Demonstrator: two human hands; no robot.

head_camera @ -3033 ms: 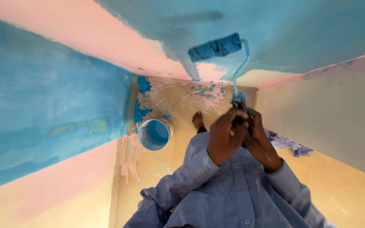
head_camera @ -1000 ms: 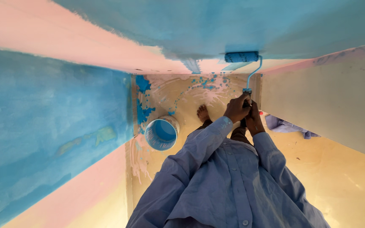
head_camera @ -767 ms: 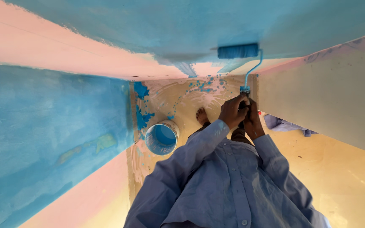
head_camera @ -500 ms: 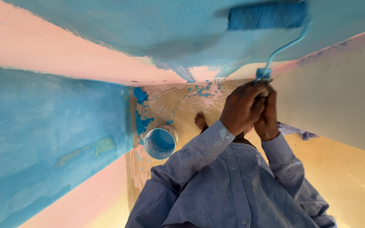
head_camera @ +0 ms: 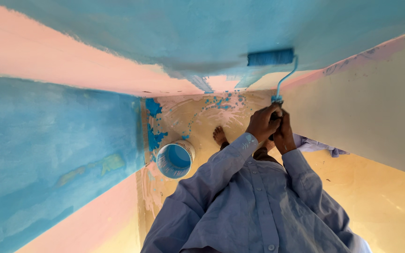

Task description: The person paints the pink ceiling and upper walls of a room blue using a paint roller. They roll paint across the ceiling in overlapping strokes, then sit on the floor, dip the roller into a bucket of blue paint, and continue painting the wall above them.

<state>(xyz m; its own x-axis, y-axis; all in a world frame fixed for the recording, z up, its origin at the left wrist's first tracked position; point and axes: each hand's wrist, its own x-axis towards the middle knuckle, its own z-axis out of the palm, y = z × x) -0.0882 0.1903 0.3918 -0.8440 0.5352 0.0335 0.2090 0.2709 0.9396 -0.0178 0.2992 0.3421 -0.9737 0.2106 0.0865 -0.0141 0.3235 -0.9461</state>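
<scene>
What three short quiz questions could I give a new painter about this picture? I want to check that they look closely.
1. True or false: both hands grip the handle of the paint roller.
2. Which colour of paint is in the bucket: A) pink, B) blue, C) yellow?
3. On which side of the person's bare foot does the bucket stand in the picture?

Key:
1. True: the left hand and the right hand close together on the handle below the roller.
2. B, blue, like the coat on the wall under the roller.
3. To the left of it, on the spattered floor.
</scene>
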